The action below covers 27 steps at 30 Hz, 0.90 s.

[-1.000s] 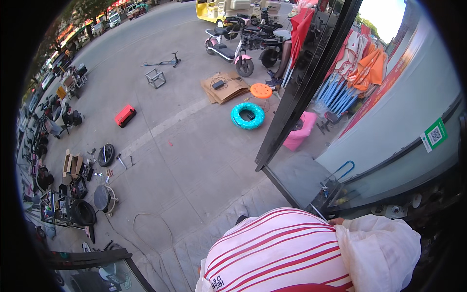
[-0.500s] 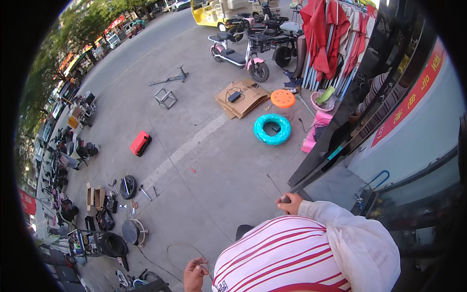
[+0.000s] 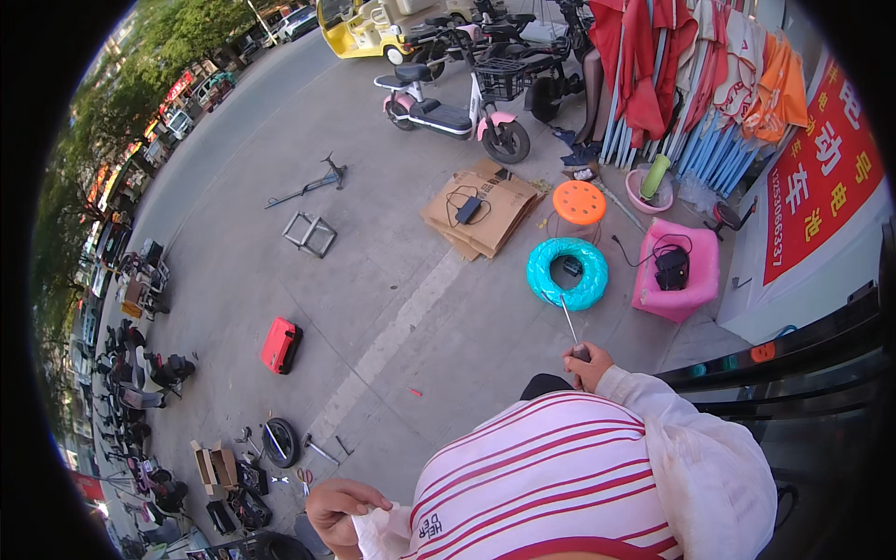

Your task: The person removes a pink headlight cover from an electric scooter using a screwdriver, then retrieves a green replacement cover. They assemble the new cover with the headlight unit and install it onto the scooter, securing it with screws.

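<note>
My right hand (image 3: 590, 369) is wrapped around the dark handle of a screwdriver (image 3: 568, 320). Its long thin metal shaft points forward, and in the picture the tip overlaps the near rim of a teal ring-shaped thing (image 3: 546, 285). I cannot tell whether the two touch. At the lower left, my left hand (image 3: 343, 509) is closed, its fingers curled beside white fabric (image 3: 385, 530) at my shirt. Whether that fabric is my sleeve or something gripped is unclear. A black device lies inside the teal ring.
Beside the ring are an orange-topped stool (image 3: 579, 203) and a pink block-like seat (image 3: 672, 299) bearing a black charger (image 3: 672, 266). Flattened cardboard (image 3: 499, 201), a red case (image 3: 278, 345) and a tyre (image 3: 281, 443) lie on the pavement. A scooter (image 3: 448, 114) stands beyond; glass is at right.
My view has swung to the right. The screwdriver has moved forward with my right hand, near the teal ring in the picture. My left hand has turned, with white fabric now beside its fingers.
</note>
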Tool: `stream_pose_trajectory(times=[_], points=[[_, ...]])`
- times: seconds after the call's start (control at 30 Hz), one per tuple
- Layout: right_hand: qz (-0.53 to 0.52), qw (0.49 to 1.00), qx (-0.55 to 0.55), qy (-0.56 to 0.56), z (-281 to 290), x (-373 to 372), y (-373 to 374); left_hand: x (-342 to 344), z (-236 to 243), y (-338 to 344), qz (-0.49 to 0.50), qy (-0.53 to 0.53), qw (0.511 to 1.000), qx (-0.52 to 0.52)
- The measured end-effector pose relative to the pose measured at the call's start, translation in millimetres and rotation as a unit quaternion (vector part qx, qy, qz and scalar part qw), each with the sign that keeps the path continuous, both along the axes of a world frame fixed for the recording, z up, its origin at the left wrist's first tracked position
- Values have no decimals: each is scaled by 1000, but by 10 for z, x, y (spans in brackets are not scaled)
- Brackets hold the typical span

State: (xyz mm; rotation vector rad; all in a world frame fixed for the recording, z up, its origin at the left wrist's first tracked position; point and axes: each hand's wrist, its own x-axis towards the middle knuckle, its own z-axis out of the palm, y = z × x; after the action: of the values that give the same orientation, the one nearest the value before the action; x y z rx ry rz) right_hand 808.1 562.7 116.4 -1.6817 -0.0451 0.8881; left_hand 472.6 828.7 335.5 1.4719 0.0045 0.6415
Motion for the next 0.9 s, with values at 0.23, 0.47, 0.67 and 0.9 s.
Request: stream_pose_trajectory(times=[0.23,0.47,0.67,0.9], points=[[-101,993,63,21,-554,1203,1827,2416,269,1965,-264,-27,947,184],[-34,992,119,16,-256,2576,4521,3212,-779,4078,120,106,984,-78],[63,987,149,1,-170,3611,6389,3329,-1749,5895,344,201,901,-169],[-156,974,145,81,-316,4577,8188,4881,-1765,8391,308,264,913,-38]])
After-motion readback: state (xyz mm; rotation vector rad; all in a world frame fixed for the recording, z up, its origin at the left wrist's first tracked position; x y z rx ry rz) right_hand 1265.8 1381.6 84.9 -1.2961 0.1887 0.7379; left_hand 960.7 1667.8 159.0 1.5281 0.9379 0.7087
